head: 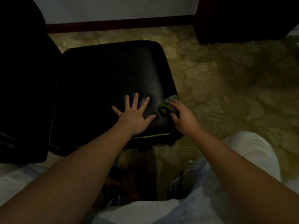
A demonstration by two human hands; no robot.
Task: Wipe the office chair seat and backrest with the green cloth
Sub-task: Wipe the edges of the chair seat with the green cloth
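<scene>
A black office chair seat point(103, 81) fills the middle of the head view, and its dark backrest point(21, 78) rises at the left. My left hand point(135, 115) lies flat on the near part of the seat with its fingers spread. My right hand point(181, 116) grips a bunched green cloth point(167, 105) against the seat's right edge, near the front corner. Part of the cloth is hidden under my fingers.
A patterned yellow-green carpet point(226, 88) covers the floor to the right. A dark wooden furniture piece point(242, 18) stands at the back right, and a dark red skirting board point(119, 25) runs along the far wall. My knees in light trousers point(252, 151) are close to the seat.
</scene>
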